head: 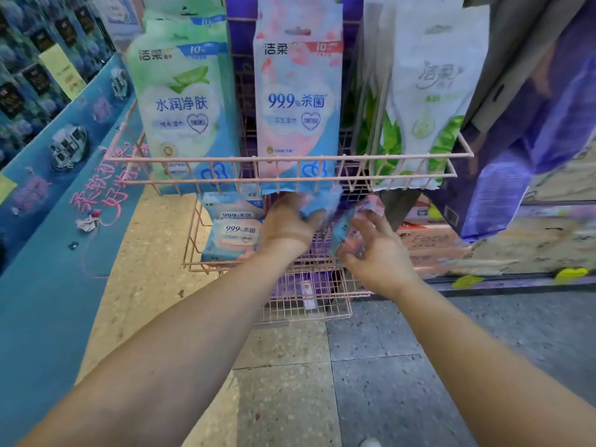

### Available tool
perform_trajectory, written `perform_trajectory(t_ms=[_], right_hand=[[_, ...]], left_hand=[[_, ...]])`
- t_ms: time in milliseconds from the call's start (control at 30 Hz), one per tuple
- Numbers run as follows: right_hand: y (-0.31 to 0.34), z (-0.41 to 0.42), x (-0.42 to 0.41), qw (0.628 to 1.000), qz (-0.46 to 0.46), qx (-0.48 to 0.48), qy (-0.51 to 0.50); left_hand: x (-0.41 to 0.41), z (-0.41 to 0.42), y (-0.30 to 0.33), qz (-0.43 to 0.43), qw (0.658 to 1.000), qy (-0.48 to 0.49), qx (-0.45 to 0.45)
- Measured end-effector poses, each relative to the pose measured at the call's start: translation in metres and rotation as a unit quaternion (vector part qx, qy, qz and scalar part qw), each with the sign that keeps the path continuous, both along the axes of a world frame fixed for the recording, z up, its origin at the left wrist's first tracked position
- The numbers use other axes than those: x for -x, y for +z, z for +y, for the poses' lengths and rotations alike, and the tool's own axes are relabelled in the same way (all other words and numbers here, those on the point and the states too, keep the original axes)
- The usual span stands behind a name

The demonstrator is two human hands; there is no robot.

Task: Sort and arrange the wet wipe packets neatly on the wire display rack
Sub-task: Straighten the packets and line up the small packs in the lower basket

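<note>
Hands under rack rail

Illumination: bright, even, diffuse; source direction not determinable. Shadows: soft only, faint darkening under forearms on floor at 6 o'clock. Glare: mild sheen on green packet at 11 o'clock; print stays legible. Blur: motion smear on left hand and right hand at centre; packet edges there indistinct. Focus: pink packet at 12 o'clock sharpest; purple pack at 2 o'clock soft, smeared. Distortion: wide-angle stretch at edges; wire rack rails bow; blue display at 9 o'clock leans.
</note>
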State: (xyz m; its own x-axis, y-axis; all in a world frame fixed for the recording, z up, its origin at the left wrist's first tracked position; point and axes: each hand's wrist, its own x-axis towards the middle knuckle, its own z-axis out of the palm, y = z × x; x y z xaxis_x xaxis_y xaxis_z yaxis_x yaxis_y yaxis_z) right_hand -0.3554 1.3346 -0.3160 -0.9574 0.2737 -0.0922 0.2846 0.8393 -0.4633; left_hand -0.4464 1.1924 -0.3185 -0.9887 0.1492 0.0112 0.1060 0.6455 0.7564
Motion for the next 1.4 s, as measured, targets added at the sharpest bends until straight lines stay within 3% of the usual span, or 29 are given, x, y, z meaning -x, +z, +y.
perform_trajectory(t_ms=[33, 100, 167, 300, 400, 467, 533, 567, 633, 700, 833, 967, 1167, 1300, 1400], right_hand=[[-0.001, -0.002, 0.000, 1.000, 0.010, 0.011, -0.005], [-0.001, -0.006, 0.002, 0.999, 0.022, 0.036, -0.025], [-0.001, -0.007, 0.004, 0.999, 0.029, 0.034, -0.029], [0.001, -0.005, 0.008, 0.999, 0.030, 0.026, -0.030], [0.005, -0.004, 0.010, 0.999, 0.008, 0.009, -0.029], [0.009, -0.001, 0.013, 1.000, -0.030, 0.001, -0.005], [0.012, 0.005, 0.020, 0.997, -0.078, 0.003, 0.020], [0.014, 0.008, 0.023, 0.995, -0.097, -0.014, 0.037], [0.011, 0.011, 0.025, 0.991, -0.093, -0.055, 0.074], [0.011, 0.013, 0.025, 0.991, -0.081, -0.087, 0.069], [0.024, 0.014, 0.031, 0.969, -0.091, -0.218, 0.068], [0.030, 0.020, 0.035, 0.946, -0.043, -0.303, 0.107], [0.013, 0.028, 0.018, 0.969, 0.085, -0.206, 0.112], [0.003, 0.028, 0.018, 0.970, 0.112, -0.191, 0.100], [0.005, 0.029, 0.019, 0.973, 0.080, -0.197, 0.089]], left_hand=[[-0.001, -0.002, 0.002, -0.081, 0.986, 0.040, -0.143], [-0.002, -0.007, 0.001, -0.250, 0.889, 0.086, -0.373], [0.003, -0.011, -0.005, -0.330, 0.835, 0.107, -0.427], [0.012, -0.015, -0.005, -0.387, 0.810, 0.127, -0.421], [0.012, -0.017, -0.001, -0.382, 0.831, 0.124, -0.386], [0.011, -0.013, 0.001, -0.347, 0.876, 0.113, -0.314], [0.010, -0.010, 0.005, -0.233, 0.963, 0.089, -0.102], [0.008, -0.009, 0.007, -0.151, 0.985, 0.075, 0.020], [-0.003, -0.008, 0.005, -0.057, 0.984, 0.014, 0.169], [-0.010, -0.011, -0.001, -0.048, 0.957, -0.061, 0.278], [-0.006, -0.028, -0.002, 0.055, 0.911, -0.059, 0.404], [0.003, -0.034, -0.008, 0.131, 0.908, -0.026, 0.397], [0.003, -0.025, -0.012, 0.097, 0.949, 0.024, 0.298], [0.007, -0.041, -0.017, 0.052, 0.965, -0.041, 0.254], [0.004, -0.055, -0.020, 0.014, 0.963, -0.092, 0.255]])
